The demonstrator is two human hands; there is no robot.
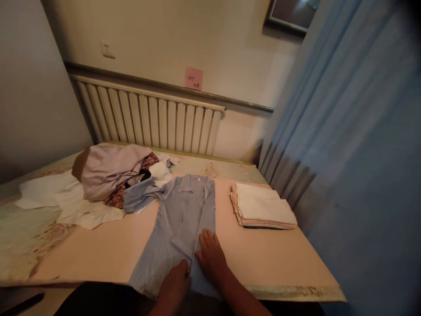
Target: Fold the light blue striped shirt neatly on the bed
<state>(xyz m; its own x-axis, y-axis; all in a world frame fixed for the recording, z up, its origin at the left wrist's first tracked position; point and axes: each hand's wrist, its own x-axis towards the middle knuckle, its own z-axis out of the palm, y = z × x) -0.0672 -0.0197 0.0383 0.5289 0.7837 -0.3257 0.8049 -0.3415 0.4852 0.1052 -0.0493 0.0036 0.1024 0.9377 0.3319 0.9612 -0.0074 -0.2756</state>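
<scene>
A blue striped shirt [184, 215] lies spread on the table with its collar toward the wall. Its right edge is folded in, and one sleeve stretches left against a heap of clothes. My left hand [176, 281] is closed at the lower front of the shirt, with the fingers pinching the placket edge. Flat on the right side of the shirt rests my right hand [211, 254], its fingers stretched out over the cloth. Part of the shirt's hem is hidden behind my arms at the table's front edge.
A heap of crumpled clothes [112, 169] sits on the left, white pieces beneath it. On the right is a stack of folded clothes [265, 204]. A radiator [148, 114] stands behind the table [108, 254], and a blue curtain [345, 153] hangs along the right.
</scene>
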